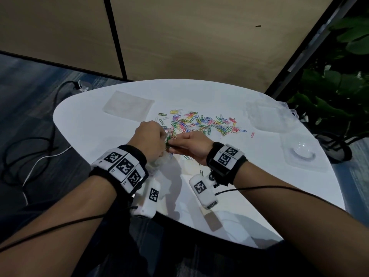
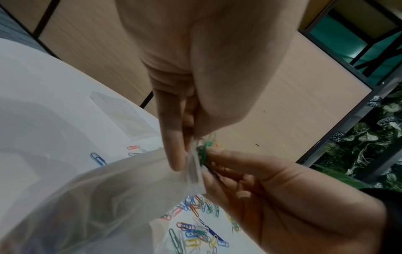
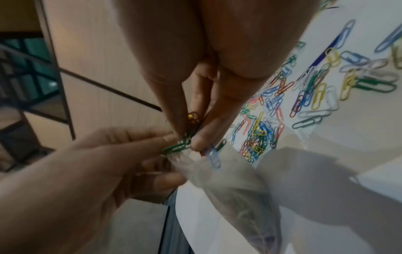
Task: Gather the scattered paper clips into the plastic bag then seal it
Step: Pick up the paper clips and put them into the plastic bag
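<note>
Two hands meet above table: our left hand pinches plastic bag rim, our right hand pinches paper clips at bag mouth.

Clear, crinkly plastic bag; glossy coloured clips; smooth white glossy tabletop.

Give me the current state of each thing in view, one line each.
plastic bag: mouth held up by the left hand, a few clips inside, unsealed.
clip bunch: pinched by the right hand at the bag's mouth.
scattered paper clips: mostly still loose on the table.
spare flat bag: lying flat, untouched.
clear plastic containers: resting at the table's right.
</note>
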{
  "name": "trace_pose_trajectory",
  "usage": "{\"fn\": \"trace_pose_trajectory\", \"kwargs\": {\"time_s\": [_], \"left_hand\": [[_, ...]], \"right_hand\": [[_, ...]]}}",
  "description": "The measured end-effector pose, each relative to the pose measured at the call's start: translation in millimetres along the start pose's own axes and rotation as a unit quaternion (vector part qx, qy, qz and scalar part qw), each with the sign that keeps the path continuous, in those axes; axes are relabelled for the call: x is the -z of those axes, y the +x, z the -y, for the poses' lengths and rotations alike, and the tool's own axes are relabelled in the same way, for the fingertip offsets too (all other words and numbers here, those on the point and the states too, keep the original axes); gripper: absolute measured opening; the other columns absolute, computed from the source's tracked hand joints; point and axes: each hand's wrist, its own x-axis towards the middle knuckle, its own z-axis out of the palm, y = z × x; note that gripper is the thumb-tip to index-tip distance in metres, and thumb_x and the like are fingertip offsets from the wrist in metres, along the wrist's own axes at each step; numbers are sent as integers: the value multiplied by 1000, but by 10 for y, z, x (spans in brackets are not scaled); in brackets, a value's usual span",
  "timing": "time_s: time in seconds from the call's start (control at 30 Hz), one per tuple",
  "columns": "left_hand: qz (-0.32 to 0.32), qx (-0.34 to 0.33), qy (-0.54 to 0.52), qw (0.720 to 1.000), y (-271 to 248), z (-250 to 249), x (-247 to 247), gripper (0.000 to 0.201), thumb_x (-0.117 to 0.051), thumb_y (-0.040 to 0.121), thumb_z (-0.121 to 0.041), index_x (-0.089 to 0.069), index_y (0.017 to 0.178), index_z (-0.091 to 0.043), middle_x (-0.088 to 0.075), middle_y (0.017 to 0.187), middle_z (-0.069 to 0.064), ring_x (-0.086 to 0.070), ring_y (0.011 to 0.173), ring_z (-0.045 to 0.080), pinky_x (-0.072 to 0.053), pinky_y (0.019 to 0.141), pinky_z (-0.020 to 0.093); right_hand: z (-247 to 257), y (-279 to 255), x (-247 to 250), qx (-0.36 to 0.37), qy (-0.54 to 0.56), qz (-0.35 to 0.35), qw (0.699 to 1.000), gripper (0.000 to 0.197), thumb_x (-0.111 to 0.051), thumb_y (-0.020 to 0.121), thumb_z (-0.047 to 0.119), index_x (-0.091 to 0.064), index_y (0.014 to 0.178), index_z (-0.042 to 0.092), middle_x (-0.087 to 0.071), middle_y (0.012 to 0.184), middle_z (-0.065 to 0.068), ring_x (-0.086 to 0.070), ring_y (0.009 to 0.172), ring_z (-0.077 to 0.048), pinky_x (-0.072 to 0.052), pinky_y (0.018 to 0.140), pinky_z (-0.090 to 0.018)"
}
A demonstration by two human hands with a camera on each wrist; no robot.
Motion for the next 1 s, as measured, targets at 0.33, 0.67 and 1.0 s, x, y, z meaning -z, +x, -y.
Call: {"fn": "trace_pose_trajectory", "kwargs": {"time_s": [0.33, 0.67, 1.0], "left_hand": [[5, -30, -28, 999, -19, -35, -50, 24, -54, 92, -3, -79, 90, -3, -77, 90, 17, -74, 80, 34, -61, 81, 42], [15, -23, -27, 999, 0, 29, -31, 27, -54, 89, -1, -80, 87, -8, -77, 84, 15, -74, 79, 31, -63, 79, 42], [9, 35, -44, 998, 46, 167, 208, 20, -56, 96, -4, -75, 98, -1, -71, 67, 6, -76, 62, 27, -65, 75, 39]], "right_hand": [[-69, 45, -137, 1, -193, -55, 980, 11, -62, 80, -10, -71, 84, -7, -65, 85, -23, -62, 66, -25, -61, 73, -32], [28, -9, -168, 86, -557, -13, 826, 23, -59, 87, 12, -76, 104, 12, -73, 100, -8, -62, 84, -19, -44, 73, -23], [284, -105, 1113, 53, -502, -131, 854, 45, -75, 84, 24, -63, 126, 18, -60, 125, -8, -61, 110, -28, -51, 96, -40]]}}
